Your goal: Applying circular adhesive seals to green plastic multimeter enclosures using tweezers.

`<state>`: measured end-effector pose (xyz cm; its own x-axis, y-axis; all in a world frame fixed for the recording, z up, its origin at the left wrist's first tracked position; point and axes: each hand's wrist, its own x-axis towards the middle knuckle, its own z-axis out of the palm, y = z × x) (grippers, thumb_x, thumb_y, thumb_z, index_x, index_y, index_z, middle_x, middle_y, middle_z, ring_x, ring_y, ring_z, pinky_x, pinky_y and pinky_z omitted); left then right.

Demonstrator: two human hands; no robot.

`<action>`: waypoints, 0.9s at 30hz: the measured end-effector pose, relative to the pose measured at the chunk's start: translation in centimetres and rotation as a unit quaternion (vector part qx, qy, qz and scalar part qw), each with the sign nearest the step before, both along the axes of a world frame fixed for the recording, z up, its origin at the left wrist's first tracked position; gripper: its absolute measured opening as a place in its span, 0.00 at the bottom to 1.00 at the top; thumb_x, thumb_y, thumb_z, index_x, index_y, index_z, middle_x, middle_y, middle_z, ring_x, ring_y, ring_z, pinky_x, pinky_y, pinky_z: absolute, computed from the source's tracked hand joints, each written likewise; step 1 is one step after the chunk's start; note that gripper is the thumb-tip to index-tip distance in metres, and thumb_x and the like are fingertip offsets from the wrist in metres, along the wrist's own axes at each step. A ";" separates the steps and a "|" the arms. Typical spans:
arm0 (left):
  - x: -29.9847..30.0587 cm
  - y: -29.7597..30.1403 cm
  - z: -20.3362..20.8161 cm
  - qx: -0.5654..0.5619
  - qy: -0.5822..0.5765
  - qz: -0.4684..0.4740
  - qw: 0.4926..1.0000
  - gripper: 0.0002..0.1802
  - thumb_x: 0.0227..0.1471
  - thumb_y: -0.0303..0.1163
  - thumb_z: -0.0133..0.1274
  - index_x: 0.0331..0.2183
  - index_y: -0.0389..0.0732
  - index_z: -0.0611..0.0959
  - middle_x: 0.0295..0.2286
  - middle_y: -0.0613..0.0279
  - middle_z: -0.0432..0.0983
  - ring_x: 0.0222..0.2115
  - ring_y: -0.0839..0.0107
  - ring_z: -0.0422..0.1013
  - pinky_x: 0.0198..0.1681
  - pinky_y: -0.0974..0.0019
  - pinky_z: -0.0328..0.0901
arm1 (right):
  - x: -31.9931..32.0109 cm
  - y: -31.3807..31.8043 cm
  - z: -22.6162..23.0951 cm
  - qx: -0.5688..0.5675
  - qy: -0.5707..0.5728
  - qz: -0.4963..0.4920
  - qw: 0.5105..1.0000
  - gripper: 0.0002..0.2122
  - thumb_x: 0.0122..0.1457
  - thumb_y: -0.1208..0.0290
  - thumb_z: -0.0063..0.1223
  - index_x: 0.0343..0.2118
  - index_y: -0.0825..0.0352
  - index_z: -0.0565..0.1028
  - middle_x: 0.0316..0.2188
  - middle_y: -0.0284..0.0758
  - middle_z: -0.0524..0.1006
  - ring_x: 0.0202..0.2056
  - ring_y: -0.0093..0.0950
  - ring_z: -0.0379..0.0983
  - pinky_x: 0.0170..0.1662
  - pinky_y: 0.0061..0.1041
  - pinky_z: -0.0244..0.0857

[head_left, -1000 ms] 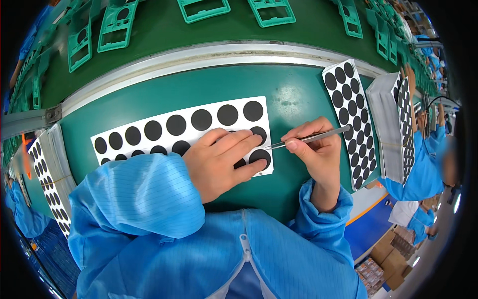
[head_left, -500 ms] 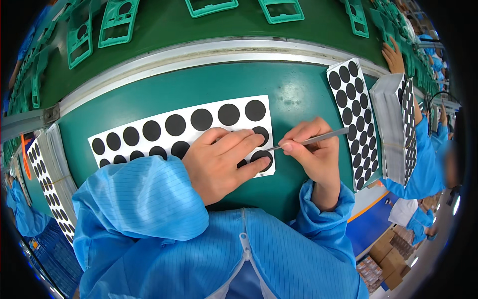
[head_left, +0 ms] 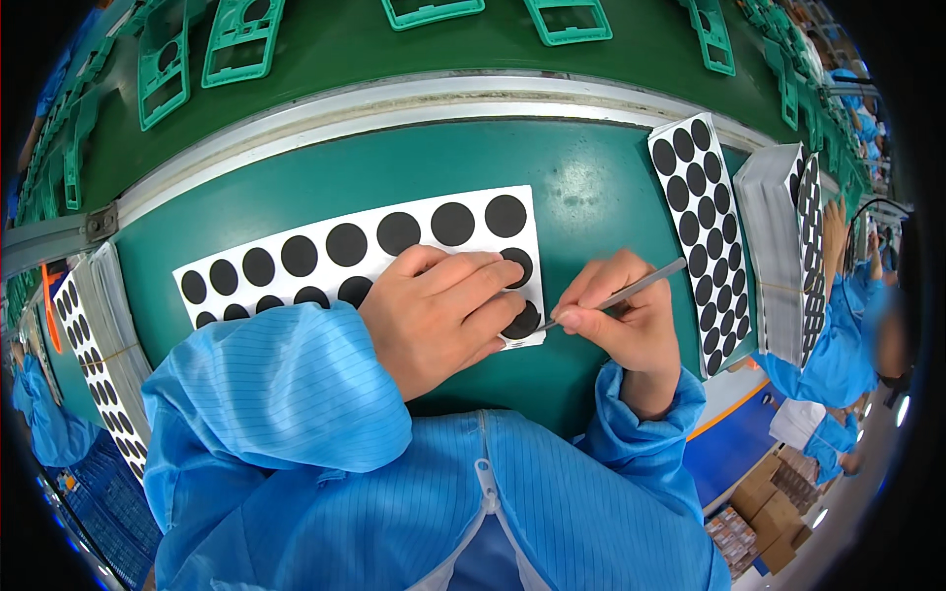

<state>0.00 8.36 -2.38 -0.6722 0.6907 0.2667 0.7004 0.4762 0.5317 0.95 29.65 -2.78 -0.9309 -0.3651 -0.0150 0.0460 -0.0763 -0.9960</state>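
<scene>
A white sheet of round black stickers lies in front of me on the green tabletop. My left hand rests on its right half, fingers stretched out over the black circles. Thin metal tweezers are pinched in my right hand, just right of the sheet. Their tip meets the sheet's right edge, by the lowest black circle of the end column. At that lower right corner the edges of more layers show beneath. My left sleeve covers the sheet's lower left part.
More sticker sheets lie at the right, beside a banded stack. Another banded stack stands at the left. Past a metal rail, green plastic frames sit on a dark green belt. A co-worker's blue sleeve is at far right.
My right hand and the tweezers have moved down along the sheet's right edge. My left fingers have shifted slightly. The green frames on the belt have moved, and the co-worker's hand has drawn back.
</scene>
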 end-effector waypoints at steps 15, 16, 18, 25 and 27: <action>-1.6 -6.5 4.5 -0.143 -0.049 0.126 0.980 0.40 0.25 0.37 0.61 0.45 0.37 0.66 0.43 0.55 0.62 0.43 0.57 0.60 0.43 0.59 0.55 | -1.0 2.1 -0.7 -0.376 -0.113 -0.181 0.902 0.05 0.56 0.72 0.40 0.26 0.61 0.59 0.21 0.28 0.62 0.19 0.11 0.55 0.23 0.09 0.62; -1.4 -8.0 5.1 -0.223 -0.059 0.188 0.955 0.42 0.24 0.38 0.61 0.46 0.37 0.65 0.43 0.55 0.61 0.44 0.57 0.59 0.44 0.59 0.54 | -1.3 1.7 -0.9 -0.384 -0.116 -0.175 0.899 0.05 0.56 0.72 0.40 0.26 0.61 0.59 0.21 0.28 0.62 0.19 0.11 0.55 0.23 0.09 0.62; -0.8 -10.7 4.6 -0.259 -0.036 0.206 0.943 0.39 0.25 0.39 0.61 0.45 0.39 0.67 0.42 0.57 0.62 0.44 0.59 0.58 0.42 0.59 0.55 | -2.0 0.5 -0.7 -0.404 -0.163 -0.167 0.885 0.05 0.56 0.72 0.40 0.26 0.61 0.59 0.21 0.28 0.62 0.19 0.11 0.56 0.24 0.09 0.63; 0.9 -11.7 4.4 -0.251 -0.065 0.249 0.933 0.34 0.27 0.38 0.60 0.42 0.40 0.69 0.42 0.58 0.63 0.43 0.59 0.59 0.45 0.59 0.53 | -5.4 -3.6 0.3 -0.426 -0.207 -0.073 0.878 0.03 0.57 0.70 0.38 0.28 0.63 0.62 0.26 0.31 0.66 0.20 0.11 0.58 0.28 0.12 0.67; 1.4 -11.1 4.3 -0.240 -0.032 0.269 0.932 0.32 0.27 0.36 0.60 0.40 0.41 0.70 0.41 0.60 0.63 0.43 0.61 0.60 0.44 0.59 0.53 | -5.9 -3.6 -0.4 -0.453 -0.200 -0.046 0.868 0.04 0.57 0.70 0.38 0.28 0.63 0.64 0.25 0.29 0.65 0.20 0.12 0.58 0.27 0.11 0.65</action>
